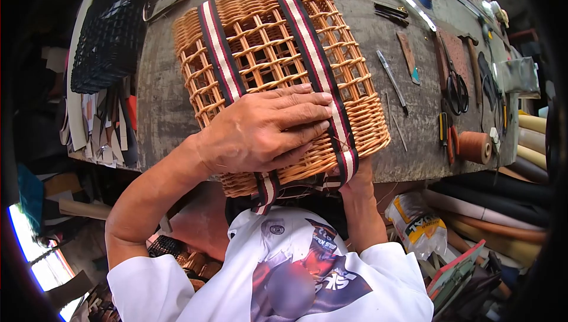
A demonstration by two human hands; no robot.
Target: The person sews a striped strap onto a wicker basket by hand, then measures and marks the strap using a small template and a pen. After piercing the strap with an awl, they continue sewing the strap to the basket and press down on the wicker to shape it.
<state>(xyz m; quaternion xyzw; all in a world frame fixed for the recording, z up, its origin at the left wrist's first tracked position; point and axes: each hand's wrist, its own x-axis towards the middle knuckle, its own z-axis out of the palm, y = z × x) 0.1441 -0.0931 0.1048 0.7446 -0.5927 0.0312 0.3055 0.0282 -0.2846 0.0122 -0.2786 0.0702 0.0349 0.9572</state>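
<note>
Left hand [260, 129] lies flat, fingers spread on the basket [278, 73]; right hand [355, 175] grips the strap [346, 159] underneath

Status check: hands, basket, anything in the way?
Left hand flat on wicker basket, fingers on striped strap. Right hand at basket's near edge, mostly hidden. Nothing blocking.

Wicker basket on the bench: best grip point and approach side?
Grip the wicker basket by its open lattice band, coming from the far side, opposite the person. The gaps between the canes let fingers hook through, and the near end is taken: the left hand lies flat on it and the right hand is under its edge. Avoid the striped straps, probably loose.
</note>
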